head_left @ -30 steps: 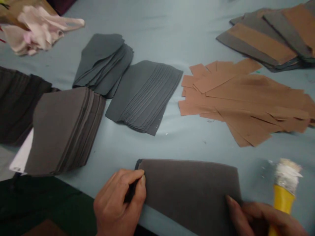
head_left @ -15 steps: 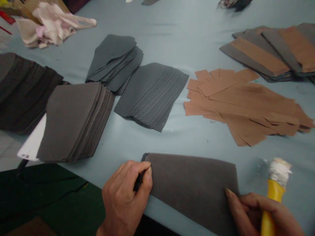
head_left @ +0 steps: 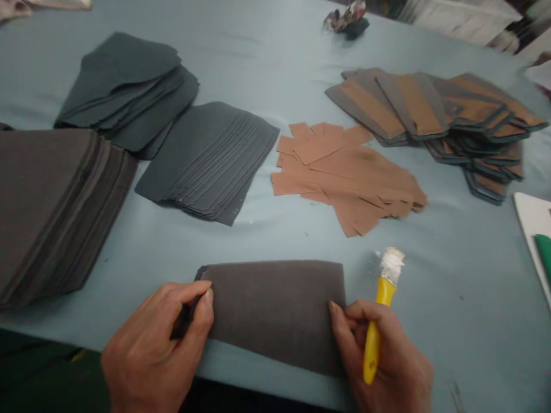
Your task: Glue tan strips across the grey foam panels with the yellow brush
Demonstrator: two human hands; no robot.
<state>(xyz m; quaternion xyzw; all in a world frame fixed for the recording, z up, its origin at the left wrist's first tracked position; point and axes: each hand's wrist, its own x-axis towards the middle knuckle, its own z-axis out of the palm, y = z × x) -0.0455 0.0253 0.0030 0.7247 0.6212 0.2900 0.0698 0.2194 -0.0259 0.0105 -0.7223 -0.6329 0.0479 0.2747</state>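
Observation:
A dark grey-brown flat piece of material, fabric or leather-like, lies at the table's near edge. My left hand pinches its left edge between thumb and forefinger. At the right edge, my right hand presses thumb and finger on the piece. That same hand also carries a yellow-handled brush, tucked between the fingers, its bristles coated white and pointing away from me. Beyond the piece lies a loose pile of tan strips. The far fingers of both hands are partly hidden.
Fanned dark grey sheets and greenish-grey sheets lie to the left, near a thick brown-grey stack. Overlapping grey pieces with tan bands spread at the right. A white board with something green sits at the right edge.
The view has turned right, so everything sits further left in the picture and more of the banded pieces shows. Both hands keep their hold on the dark piece.

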